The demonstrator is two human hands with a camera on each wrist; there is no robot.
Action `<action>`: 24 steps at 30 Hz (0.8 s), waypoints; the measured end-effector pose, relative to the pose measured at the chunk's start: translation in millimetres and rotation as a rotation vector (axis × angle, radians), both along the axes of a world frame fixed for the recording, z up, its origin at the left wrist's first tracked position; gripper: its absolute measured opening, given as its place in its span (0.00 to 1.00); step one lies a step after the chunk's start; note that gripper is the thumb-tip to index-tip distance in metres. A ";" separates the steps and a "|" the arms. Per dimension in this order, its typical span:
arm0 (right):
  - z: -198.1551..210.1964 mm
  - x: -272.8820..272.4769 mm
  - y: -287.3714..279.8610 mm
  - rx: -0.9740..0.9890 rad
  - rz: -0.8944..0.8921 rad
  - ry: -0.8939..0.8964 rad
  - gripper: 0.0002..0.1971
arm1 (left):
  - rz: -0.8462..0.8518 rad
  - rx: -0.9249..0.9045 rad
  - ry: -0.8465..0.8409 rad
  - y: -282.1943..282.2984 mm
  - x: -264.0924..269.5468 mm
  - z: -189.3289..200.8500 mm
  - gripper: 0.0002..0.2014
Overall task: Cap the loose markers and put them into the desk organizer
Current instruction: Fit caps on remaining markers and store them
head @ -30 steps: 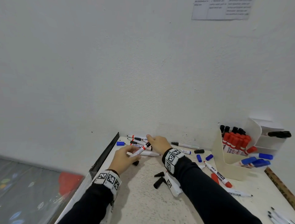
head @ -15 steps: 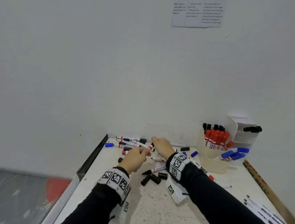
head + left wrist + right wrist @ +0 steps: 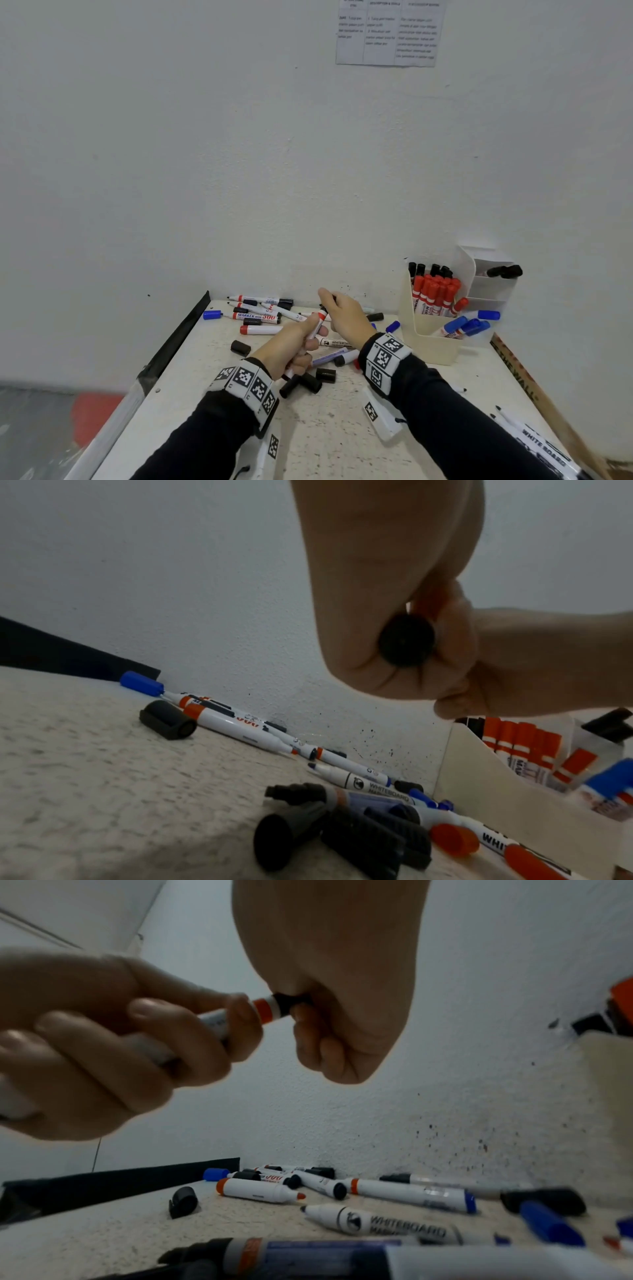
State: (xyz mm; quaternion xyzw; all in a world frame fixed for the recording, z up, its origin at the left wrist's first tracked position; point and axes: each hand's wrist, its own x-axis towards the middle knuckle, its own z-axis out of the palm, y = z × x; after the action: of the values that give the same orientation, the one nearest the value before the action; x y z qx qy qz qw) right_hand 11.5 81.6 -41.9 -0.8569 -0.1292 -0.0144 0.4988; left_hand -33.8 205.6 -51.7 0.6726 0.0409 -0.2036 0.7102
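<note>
My left hand point(image 3: 303, 342) grips a white marker with a red band point(image 3: 319, 320) above the table, its tip end pointing away from me. My right hand point(image 3: 334, 308) pinches a black cap point(image 3: 291, 1005) that sits against the marker's red-banded end point(image 3: 265, 1012). The left wrist view shows the marker's black rear end point(image 3: 405, 641) inside my fist. The cream desk organizer point(image 3: 431, 342) stands at the right by the wall, holding red-, black- and blue-capped markers. Several loose markers point(image 3: 260, 317) lie by the wall.
Loose black caps point(image 3: 325, 375) lie under my hands, another black cap point(image 3: 239, 347) to the left, and a blue cap point(image 3: 212, 314) near the table's left edge. More whiteboard markers point(image 3: 541, 445) lie at the front right. The wall closes off the back.
Both hands have lifted off the table with the marker. My right hand left the pile and has brought a black cap to the marker's tip end.
</note>
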 end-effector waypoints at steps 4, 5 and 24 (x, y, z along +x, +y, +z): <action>7.1 2.9 -13.1 -0.075 -0.028 -0.114 0.21 | 0.002 0.052 -0.122 -5.5 7.7 -4.1 0.19; 9.0 4.3 -17.8 -0.090 -0.033 -0.132 0.20 | 0.004 0.121 -0.159 -6.2 8.7 -2.9 0.19; 89.0 66.7 -140.2 -0.160 -0.639 -0.246 0.12 | -0.252 1.116 -0.056 27.3 37.6 -36.2 0.15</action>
State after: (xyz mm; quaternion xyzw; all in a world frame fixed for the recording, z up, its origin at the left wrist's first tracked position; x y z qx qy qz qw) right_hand 78.2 -58.6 47.1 -0.8823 0.0857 -0.2628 0.3810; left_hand 3.7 232.8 -87.8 0.9505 0.0432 -0.2164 0.2187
